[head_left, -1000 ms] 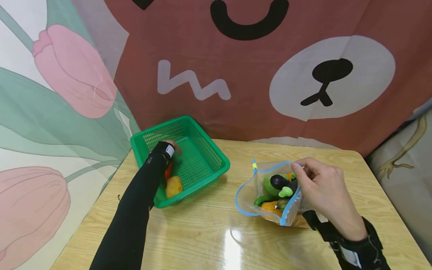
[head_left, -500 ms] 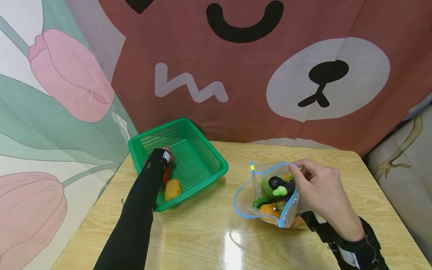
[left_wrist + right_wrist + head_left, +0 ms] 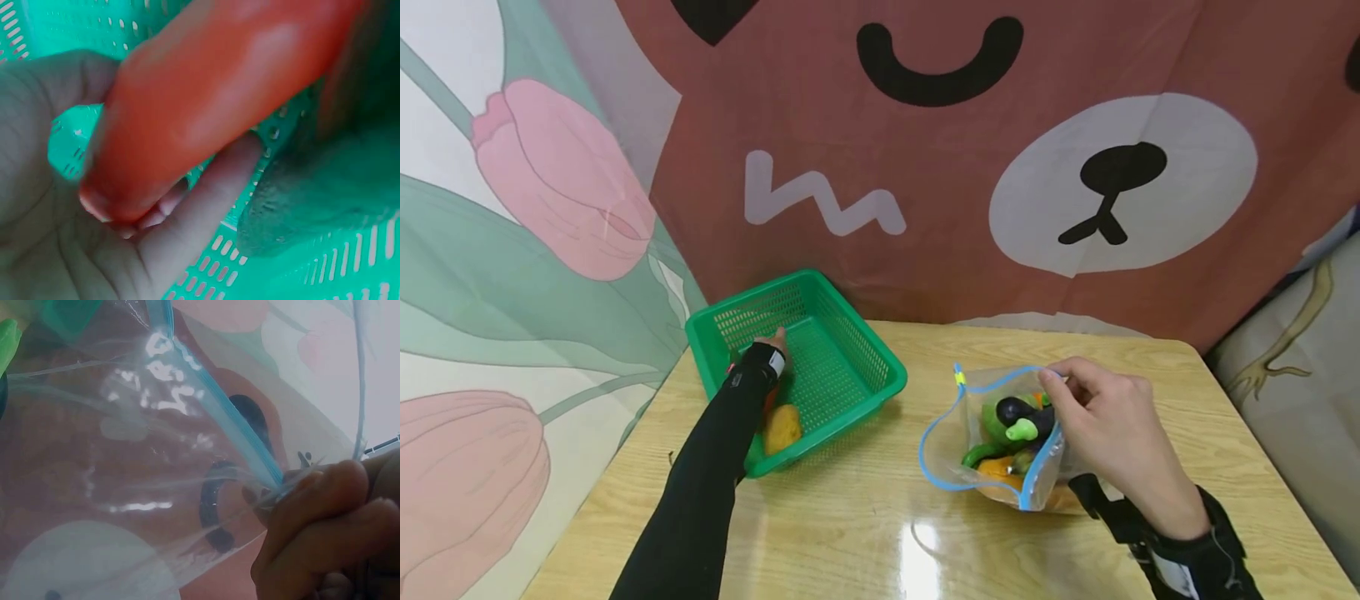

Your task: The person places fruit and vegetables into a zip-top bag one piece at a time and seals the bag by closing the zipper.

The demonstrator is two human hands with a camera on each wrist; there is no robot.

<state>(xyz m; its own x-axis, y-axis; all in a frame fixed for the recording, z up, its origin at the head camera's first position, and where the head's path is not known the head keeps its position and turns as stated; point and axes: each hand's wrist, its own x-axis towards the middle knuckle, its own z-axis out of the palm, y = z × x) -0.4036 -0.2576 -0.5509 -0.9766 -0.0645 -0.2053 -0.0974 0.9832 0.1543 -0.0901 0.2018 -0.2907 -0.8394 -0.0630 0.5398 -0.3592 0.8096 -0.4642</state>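
My left hand [image 3: 775, 340] is inside the green basket [image 3: 831, 358], partly hidden by its wrist strap. In the left wrist view its thumb and fingers curl round a long, smooth red pepper-like vegetable [image 3: 212, 94]. Below it in the head view lies a yellow, potato-shaped piece [image 3: 782, 428]. A blurred dark green piece [image 3: 312, 194] sits beside the red one. Over on the right, my right hand [image 3: 1120, 433] pinches the blue-edged mouth of a clear zip bag [image 3: 943, 442], which gapes open. Inside the bag are a small eggplant [image 3: 1015, 410], a green pepper [image 3: 981, 452] and an orange piece [image 3: 1000, 469].
Both the basket and the bag stand on a light wooden table [image 3: 850, 533]. A printed cloth [image 3: 940, 233] hangs right behind the table's back edge. Wood surface separates basket from bag.
My left hand has shifted slightly within the basket, around the red vegetable. The right hand keeps its pinch on the bag. The head view has tilted up a little.
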